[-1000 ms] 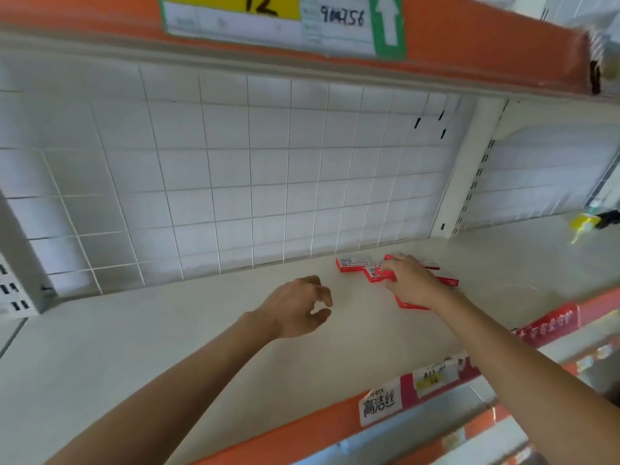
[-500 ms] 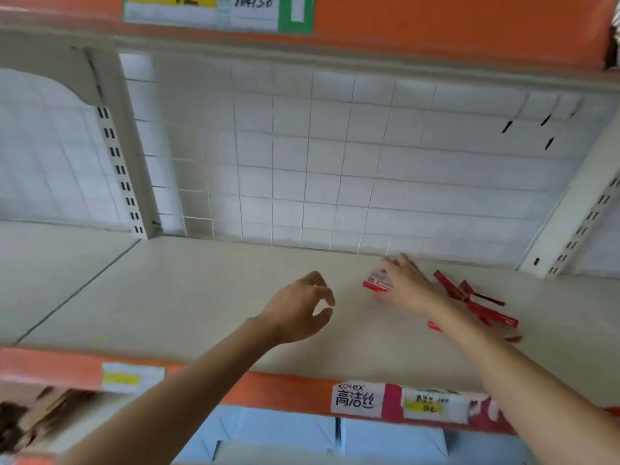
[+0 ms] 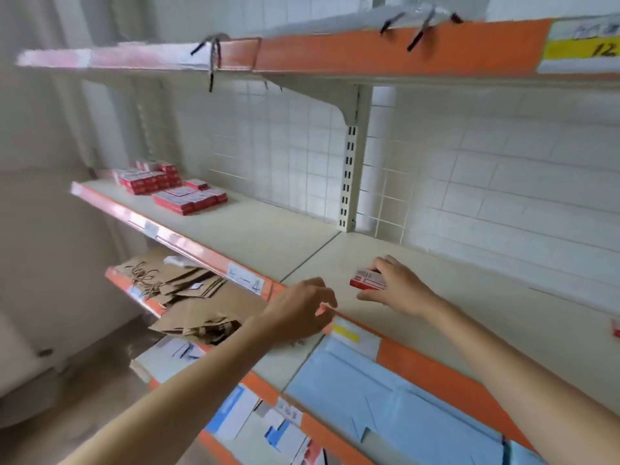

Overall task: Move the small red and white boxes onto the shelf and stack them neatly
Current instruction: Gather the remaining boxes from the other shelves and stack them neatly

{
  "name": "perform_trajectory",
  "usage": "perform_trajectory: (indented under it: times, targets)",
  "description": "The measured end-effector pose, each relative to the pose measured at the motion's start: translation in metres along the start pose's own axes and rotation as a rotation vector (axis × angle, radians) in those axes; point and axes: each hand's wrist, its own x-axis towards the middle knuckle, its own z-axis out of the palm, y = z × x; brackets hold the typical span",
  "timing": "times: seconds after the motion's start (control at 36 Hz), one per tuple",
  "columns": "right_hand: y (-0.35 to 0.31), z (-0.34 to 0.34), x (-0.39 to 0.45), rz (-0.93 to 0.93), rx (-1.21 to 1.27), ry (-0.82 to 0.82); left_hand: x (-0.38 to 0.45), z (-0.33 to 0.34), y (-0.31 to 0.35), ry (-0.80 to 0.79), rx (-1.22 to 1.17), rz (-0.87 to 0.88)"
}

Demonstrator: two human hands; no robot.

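- yellow tag (image 3: pixel 580 48) on the top shelf's orange edge says "12"
- white label (image 3: pixel 246 281) on the middle shelf's edge has "4-4" handwritten, I think
- print on the small boxes is too blurry to read

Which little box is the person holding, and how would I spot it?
Find the cream middle shelf with the orange front edge. Near its front, the right hand grips one small red and white box. Unlike the stacked boxes far along the shelf's left end, it is alone.
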Motion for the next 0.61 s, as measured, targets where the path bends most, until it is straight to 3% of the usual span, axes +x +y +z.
perform_trajectory:
  times: [0.31,0.44,0.61]
  targets:
    - [-0.182,0.111,0.098,-0.208,0.033,-0.105,-0.106,-0.093,-0.167,0.057,0.130,-0.192]
    - [-0.229,0.152,0.123,-0.268,0.009,-0.205,-0.140,-0.112,-0.212,0.060,0.123,-0.226]
    - [-0.256,0.174,0.159,-0.319,-0.066,-0.201,-0.146,-0.115,-0.255,0.104,0.109,-0.277]
